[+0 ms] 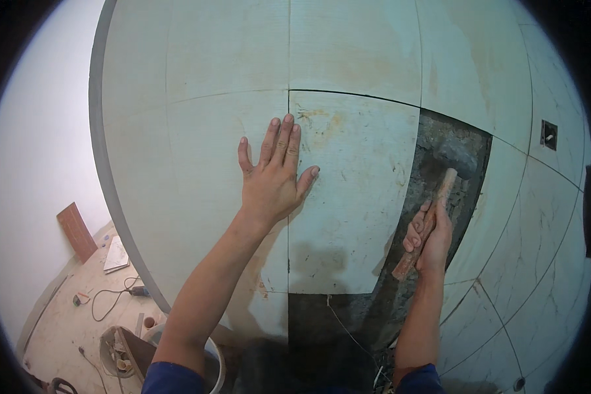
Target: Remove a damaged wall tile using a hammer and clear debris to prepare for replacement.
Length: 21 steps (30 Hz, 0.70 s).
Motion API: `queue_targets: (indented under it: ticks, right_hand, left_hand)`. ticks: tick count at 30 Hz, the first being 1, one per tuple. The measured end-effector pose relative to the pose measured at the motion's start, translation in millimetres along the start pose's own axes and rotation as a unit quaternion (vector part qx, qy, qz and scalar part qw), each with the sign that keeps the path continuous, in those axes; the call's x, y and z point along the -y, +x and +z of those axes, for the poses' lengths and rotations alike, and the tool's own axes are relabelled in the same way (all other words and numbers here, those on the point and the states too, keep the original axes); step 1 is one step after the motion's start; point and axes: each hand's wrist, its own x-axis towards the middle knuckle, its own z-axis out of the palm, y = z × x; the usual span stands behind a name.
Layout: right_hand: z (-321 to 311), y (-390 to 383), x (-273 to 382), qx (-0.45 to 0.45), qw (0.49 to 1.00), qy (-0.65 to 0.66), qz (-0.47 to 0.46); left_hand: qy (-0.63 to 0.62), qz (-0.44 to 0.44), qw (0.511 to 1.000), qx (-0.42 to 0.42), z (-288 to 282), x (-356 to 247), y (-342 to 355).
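Blue sleeves [173, 380], pale brown-smeared tile [349, 197]

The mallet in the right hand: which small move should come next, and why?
Probably a light tap on the smudged tile: the right hand grips the mallet, the left hand lies across the tile's left seam, and a dark gap lines its top edge.

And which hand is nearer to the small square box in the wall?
Right. The right hand, gripping a wooden handle, is below and left of the square box; the left hand, spread against the tiles, is much farther left.
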Motion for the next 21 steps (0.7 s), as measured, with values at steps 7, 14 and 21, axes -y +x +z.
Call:
queue_targets:
  ticks: [7,14,21]
  right_hand:
    - [0.9,-14.0,-2.2,-0.017,0.997,-0.062,-0.048]
    - [19.3,-16.3,-13.7,0.079,0.948,-0.233,-0.201]
    - [68.3,-6.5,-55.0,0.123,0.903,-0.196,-0.362]
  left_hand:
    - [-0.012,-0.017,1.0,0.015,-4.2,-17.1,-16.3]
    - [-0.052,-0.044,0.993,0.097,-5.9,-45.5,-67.9]
    - [-0.023,-0.018,0.997,0.074,0.9,-34.7,-76.3]
